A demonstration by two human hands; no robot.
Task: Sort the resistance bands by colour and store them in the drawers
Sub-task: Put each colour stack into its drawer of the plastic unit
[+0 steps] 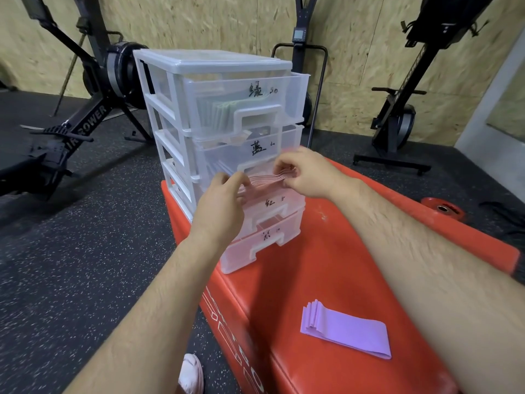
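Rower [85, 123] and weight plate [442, 208] flank red box [326, 280].

A red padded box [326, 265] sits on a dark speckled rubber floor [85, 265] and carries two things. At its far left end stands a clear plastic drawer unit [216, 66], upright, its base close to the box's left edge. Nearer and to the right, well apart from the unit, a flat stack of purple resistance bands [346, 328] lies on the red top. On the floor, a red weight plate [442, 209] lies just right of the box, a black rowing machine [85, 120] stands far left, and a light shoe [191, 373] rests near the box's near left side.
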